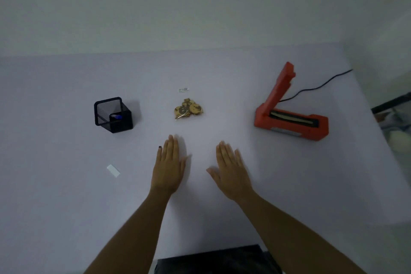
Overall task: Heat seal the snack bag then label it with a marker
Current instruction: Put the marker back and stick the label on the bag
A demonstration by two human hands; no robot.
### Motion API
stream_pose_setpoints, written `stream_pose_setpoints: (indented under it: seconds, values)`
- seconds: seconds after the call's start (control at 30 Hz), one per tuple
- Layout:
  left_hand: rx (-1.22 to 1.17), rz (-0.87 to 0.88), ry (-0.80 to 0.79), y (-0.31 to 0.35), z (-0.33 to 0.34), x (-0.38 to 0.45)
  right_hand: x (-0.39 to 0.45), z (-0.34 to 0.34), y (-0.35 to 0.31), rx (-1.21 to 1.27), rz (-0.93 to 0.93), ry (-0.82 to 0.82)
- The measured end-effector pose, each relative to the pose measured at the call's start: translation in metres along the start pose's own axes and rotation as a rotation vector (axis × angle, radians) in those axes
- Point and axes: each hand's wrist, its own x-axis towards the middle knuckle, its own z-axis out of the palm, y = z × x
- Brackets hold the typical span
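Note:
A clear snack bag [187,108] of brown cookies lies in the middle of the white table [266,184], with a small printed label at its far end. To its right stands an orange heat sealer [291,115] with its lid raised. At the left, a black mesh holder [113,114] has a blue-capped marker [116,117] inside. My left hand [169,164] and my right hand [230,169] lie flat, palms down, fingers together, just in front of the bag. Neither hand holds anything.
A black cord [320,85] runs from the sealer off the table's far right edge. A small white rectangular piece [113,170] lies at the left, near my left hand. Something dark [218,260] sits at the near table edge below my arms.

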Motion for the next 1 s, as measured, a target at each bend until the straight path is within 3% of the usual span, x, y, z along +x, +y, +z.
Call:
stream_pose_setpoints:
  seconds: [0.23, 0.53, 0.73, 1.0]
  values:
    - [-0.008, 0.081, 0.012, 0.029, -0.008, -0.022, -0.072, -0.010, 0.035, 0.030, 0.197, 0.069]
    - [-0.066, 0.186, 0.154, 0.119, -0.051, 0.035, -0.081, -0.091, 0.207, -0.046, 0.453, 0.223]
    - [-0.164, 0.202, 0.190, 0.199, -0.047, 0.073, -0.053, -0.104, 0.278, -0.107, 0.403, 0.164]
    - [-0.264, 0.144, 0.126, 0.259, -0.016, 0.089, -0.036, -0.081, 0.301, -0.094, 0.284, 0.087]
